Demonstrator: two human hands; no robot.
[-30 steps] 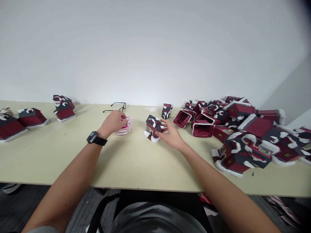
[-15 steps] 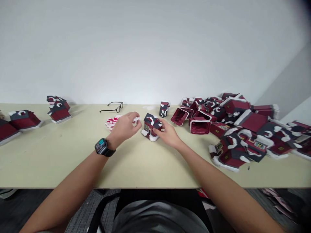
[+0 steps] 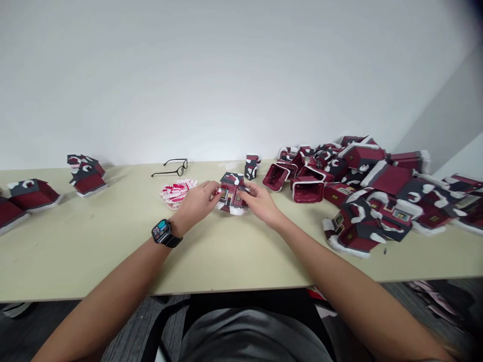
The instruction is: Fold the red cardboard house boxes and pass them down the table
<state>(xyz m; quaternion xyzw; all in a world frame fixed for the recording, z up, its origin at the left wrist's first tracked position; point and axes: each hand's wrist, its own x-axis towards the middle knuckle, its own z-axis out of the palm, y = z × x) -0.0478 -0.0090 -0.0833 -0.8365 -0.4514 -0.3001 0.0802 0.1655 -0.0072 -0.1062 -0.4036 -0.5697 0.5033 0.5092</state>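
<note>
House at centre: a small maroon model house with a dark grey roof and white snow-like patches (image 3: pixel 232 193), upright near the middle of the long cream counter (image 3: pixel 234 261), its yellow-windowed front facing the person.
Right hand: gripping the house from its right side (image 3: pixel 262 203), thumb on the front, the other fingers mostly hidden from me.
Left hand: fingertips pinched together at the house's left edge (image 3: pixel 198 201), on a tiny red-and-white piece (image 3: pixel 219 190) that is largely covered.
Left wrist: a black square-faced smartwatch (image 3: pixel 161 231), its screen lit.
Bowl: a shallow, round, white-and-red container (image 3: pixel 169 202) just beyond the left hand, heaped with red and white strips (image 3: pixel 180 187).
Eyeglasses: a thin black-framed pair (image 3: pixel 181 171), lying open behind the bowl.
Behind the house: a small dark grey, white-patched block with maroon parts (image 3: pixel 250 167), standing alone.
Right side: a jumbled pile of similar maroon houses (image 3: pixel 377 181), some showing hollow undersides.
Left side: a few more maroon houses (image 3: pixel 35 194), well apart from the hands.
</note>
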